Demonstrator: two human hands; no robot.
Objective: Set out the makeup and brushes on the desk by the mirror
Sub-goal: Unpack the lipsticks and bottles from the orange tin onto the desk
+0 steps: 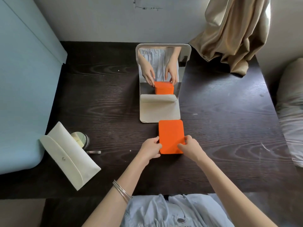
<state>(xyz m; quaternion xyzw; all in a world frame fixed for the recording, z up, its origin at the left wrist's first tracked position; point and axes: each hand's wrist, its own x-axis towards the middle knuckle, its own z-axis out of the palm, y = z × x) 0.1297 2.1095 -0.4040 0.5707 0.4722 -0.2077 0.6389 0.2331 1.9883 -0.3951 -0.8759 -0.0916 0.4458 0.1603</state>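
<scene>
Gripping the orange box [171, 135] at its near corners, left hand [151, 147] and right hand [190, 147]; long axis points at the mirror [162, 69].

Dark wood-grain counter [221, 112], pushed against a pale wall [98, 18] with scuff marks near the top. Light blue cabinet [24, 79] touching counter's left edge. Tan curtain [234, 30] at far right corner, hem bunched on the counter. Daylight along curtain's right edge. Grey bedding [290, 112] beside counter on the right.
</scene>
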